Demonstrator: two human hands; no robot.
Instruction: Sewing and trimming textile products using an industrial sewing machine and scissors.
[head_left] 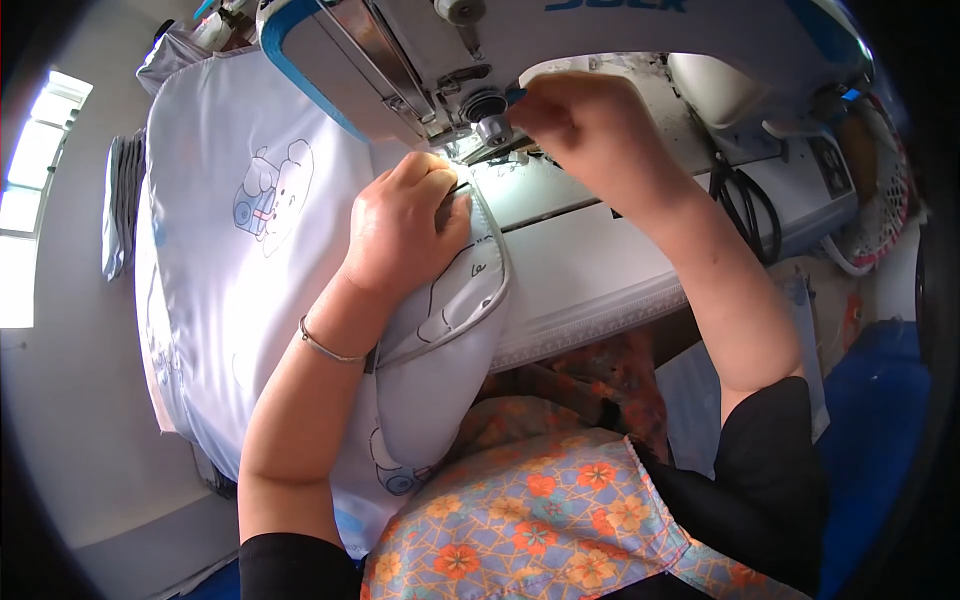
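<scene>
A: ok what are those hands doing over there?

B: Left hand (402, 225), middle of the frame, is curled snugly onto the folded edge of that white cloth (215, 310), right by the lit spot under the sewing machine (720, 40).

A: where's the rest of the cloth?

B: Spread across the left side, bear print (285, 195) and all, hanging down to the flowery apron (520, 510) at lower middle.

A: and the right hand (585, 115)?

B: Upper middle, fingers bunched just beside the round dial (492, 128). Can't honestly tell if they're gripping anything.
</scene>
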